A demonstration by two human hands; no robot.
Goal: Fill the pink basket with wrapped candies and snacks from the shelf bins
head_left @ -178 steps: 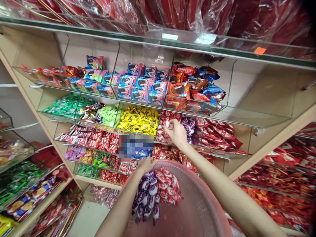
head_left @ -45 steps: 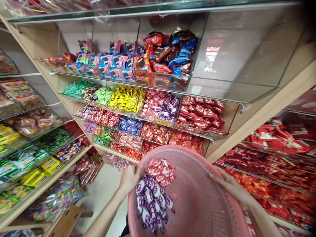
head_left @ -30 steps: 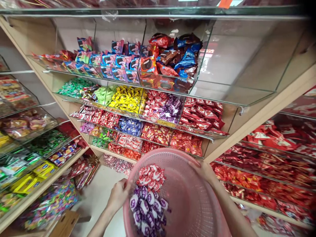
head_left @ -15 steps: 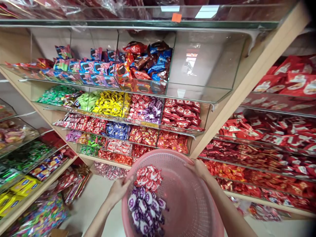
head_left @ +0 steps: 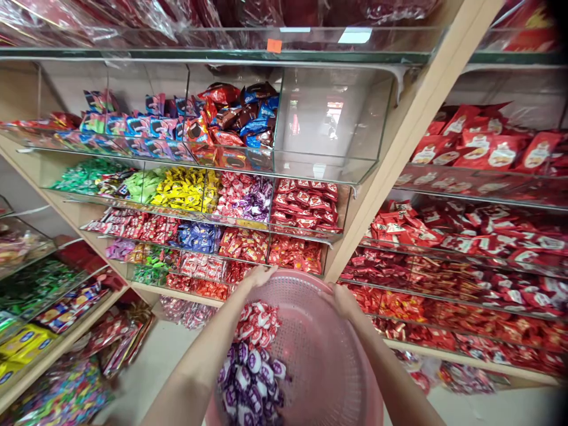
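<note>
A round pink plastic basket (head_left: 328,361) with a perforated floor is tilted toward me. My right hand (head_left: 344,300) grips its far right rim. My left hand (head_left: 262,276) reaches past the far left rim, its fingers stretched forward, and holds nothing I can see. Whether it touches the rim I cannot tell. In the basket's left part lie red-and-white wrapped candies (head_left: 258,325) and, nearer me, purple-and-white wrapped candies (head_left: 251,381). My left forearm hides part of the left rim. Just beyond my left hand are shelf bins with red-wrapped sweets (head_left: 243,244).
Glass-fronted shelves rise ahead, with yellow packets (head_left: 184,189), mixed red and purple candies (head_left: 245,195) and blue packets (head_left: 198,235). A wooden post (head_left: 399,142) divides them from red packets (head_left: 492,148) at right. Bagged colourful sweets (head_left: 62,390) lie at lower left.
My left hand has let go of the basket's left rim and moved forward and right, to the far rim. The right hand keeps its hold. The view has shifted slightly right.
</note>
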